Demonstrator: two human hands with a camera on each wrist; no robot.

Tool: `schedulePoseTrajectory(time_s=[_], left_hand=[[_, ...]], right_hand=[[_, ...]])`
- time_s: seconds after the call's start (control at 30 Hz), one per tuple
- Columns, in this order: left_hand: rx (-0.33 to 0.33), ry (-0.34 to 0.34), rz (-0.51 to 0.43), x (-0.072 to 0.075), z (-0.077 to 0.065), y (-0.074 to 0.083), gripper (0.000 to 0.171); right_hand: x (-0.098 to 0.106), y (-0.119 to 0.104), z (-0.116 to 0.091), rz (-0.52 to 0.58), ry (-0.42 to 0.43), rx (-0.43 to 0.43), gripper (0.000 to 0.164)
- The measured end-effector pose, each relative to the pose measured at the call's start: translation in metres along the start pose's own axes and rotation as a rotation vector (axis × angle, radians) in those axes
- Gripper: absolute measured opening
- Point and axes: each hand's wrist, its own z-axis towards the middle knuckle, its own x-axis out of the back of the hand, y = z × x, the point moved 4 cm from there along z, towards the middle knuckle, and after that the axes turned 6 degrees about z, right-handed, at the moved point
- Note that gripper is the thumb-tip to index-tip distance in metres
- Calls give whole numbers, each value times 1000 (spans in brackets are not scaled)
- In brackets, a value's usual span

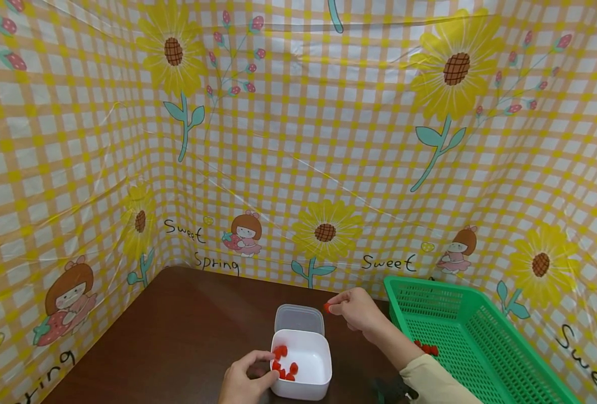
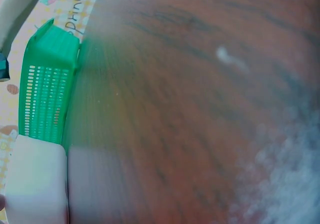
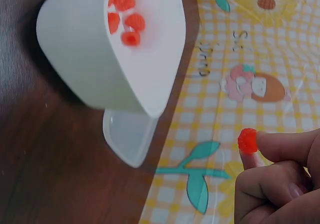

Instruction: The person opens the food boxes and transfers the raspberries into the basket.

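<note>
The right hand [image 1: 361, 310] pinches a single red berry [image 3: 247, 141] between thumb and fingertip, held up clear of everything below it. The left hand [image 1: 248, 376] rests against the nearest side of a white container [image 1: 301, 390], its thumb and fingers parted and their tips at the rim; how firmly it grips cannot be told. Just to the right of those fingertips, several loose berries [image 1: 293, 368] lie inside the container, gathered toward the left hand's side. Beyond the container, between it and the cloth and left of the right hand, a clear lid [image 1: 299, 320] lies on the dark bench [image 1: 192, 320]. To the right of the right hand stands a green basket [image 1: 432, 300], with a few more berries [image 1: 426, 348] in it beside the sleeved forearm [image 1: 437, 381]. A checked, flower-printed cloth [image 1: 298, 140] hangs beyond both hands.
</note>
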Motion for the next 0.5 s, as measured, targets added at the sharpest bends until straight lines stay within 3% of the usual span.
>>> schedulePoseTrajectory(time_s=[0.27,0.5], left_hand=[[-41,14,6,1,-2,2,25],[-36,5,-1,1,-1,1,26]], right_hand=[[27,1,7,3,37,-12,16],[48,0,8,-26,38,-18,21]])
